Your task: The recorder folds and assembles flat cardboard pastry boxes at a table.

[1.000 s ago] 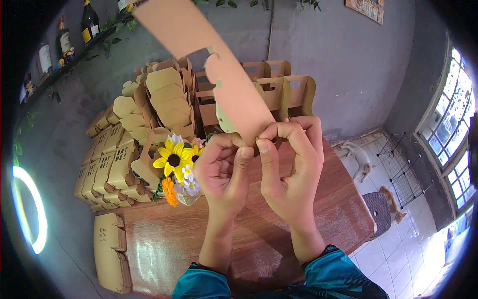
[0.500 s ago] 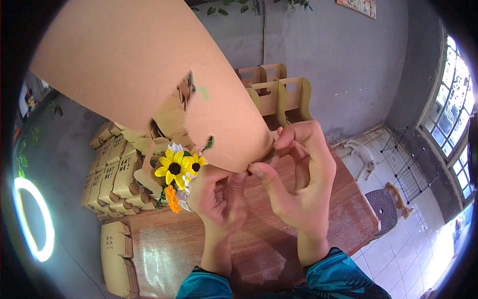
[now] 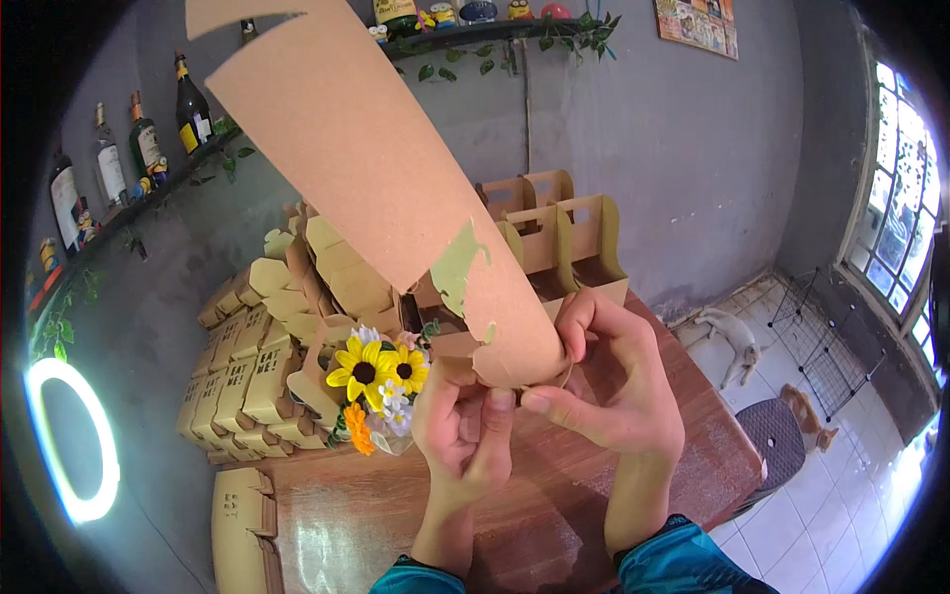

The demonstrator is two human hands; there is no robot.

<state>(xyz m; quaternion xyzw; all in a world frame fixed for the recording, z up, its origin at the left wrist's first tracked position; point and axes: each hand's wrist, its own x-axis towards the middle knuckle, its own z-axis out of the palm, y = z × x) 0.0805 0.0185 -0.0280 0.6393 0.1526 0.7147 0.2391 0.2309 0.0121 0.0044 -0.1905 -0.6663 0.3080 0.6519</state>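
A long brown cardboard blank (image 3: 356, 168) with die-cut slots rises slanting up and to the left from my two hands. It is curved, and its green-tinted inside shows through a cut opening. My left hand (image 3: 463, 426) pinches the bottom edge from the left, its thumb pointing up. From the right, my right hand (image 3: 625, 391) grips the same lower corner between thumb and fingers. Both thumb tips nearly meet under the curled end. Just left of my left hand stand yellow, orange and white artificial flowers (image 3: 371, 376).
Stacked folded cardboard boxes (image 3: 242, 371) fill the left of the wooden table (image 3: 554, 495), with flat blanks (image 3: 242, 530) nearer. Cardboard carriers (image 3: 564, 233) with handles stand behind. A ring light (image 3: 69, 441) glows left. Right are a stool (image 3: 772, 445) and two cats, one white (image 3: 730, 337).
The cardboard blank has tipped farther away and looks narrower, uncovering the shelf of bottles behind. Both hands keep hold of its lower end and sit slightly lower and to the right.
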